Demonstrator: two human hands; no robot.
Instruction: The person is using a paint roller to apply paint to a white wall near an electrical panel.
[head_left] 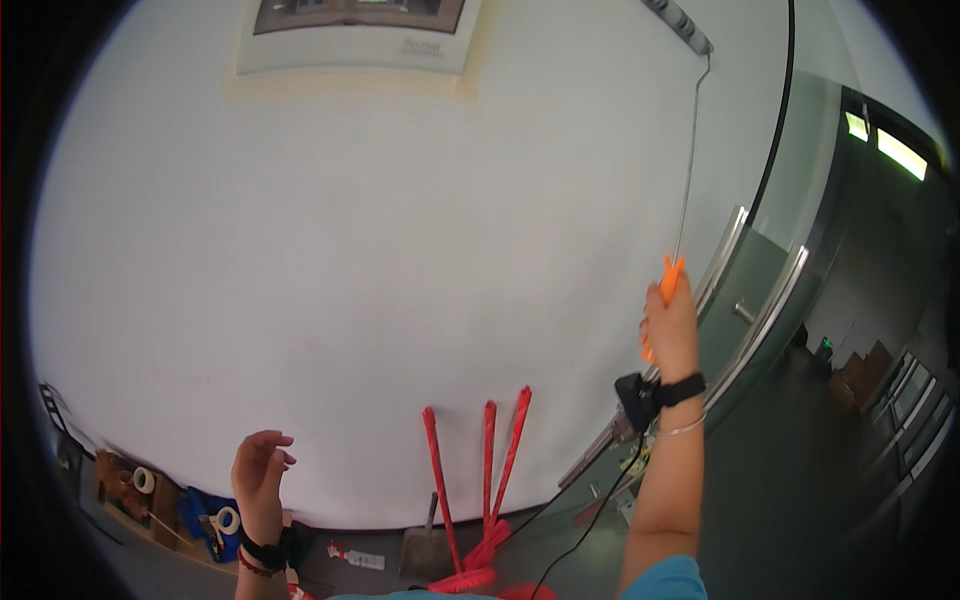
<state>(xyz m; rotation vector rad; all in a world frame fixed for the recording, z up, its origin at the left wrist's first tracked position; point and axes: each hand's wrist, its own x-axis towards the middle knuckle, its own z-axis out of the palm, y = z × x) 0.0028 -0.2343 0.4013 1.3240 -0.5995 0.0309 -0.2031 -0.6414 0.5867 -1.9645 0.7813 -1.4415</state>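
Observation:
My right hand (670, 318) is closed around the orange handle of a paint roller (692, 150), its arm raised in front of the white wall (350, 250). The roller's thin metal rod runs upward to a grey, patterned roller head (680, 25) by the wall at the top right; whether it touches is hard to tell. Down at the lower left, my left hand (262, 465) is lifted with nothing in it, its fingers loosely curled and apart from the thumb.
Red-handled brooms (489, 460) lean on the wall beside a dustpan (425, 550). A white spray bottle (357, 558) lies on the floor near a box (165, 520) of tape rolls. Glass doors with metal handles (775, 310) stand right; a framed picture (355, 55) hangs above.

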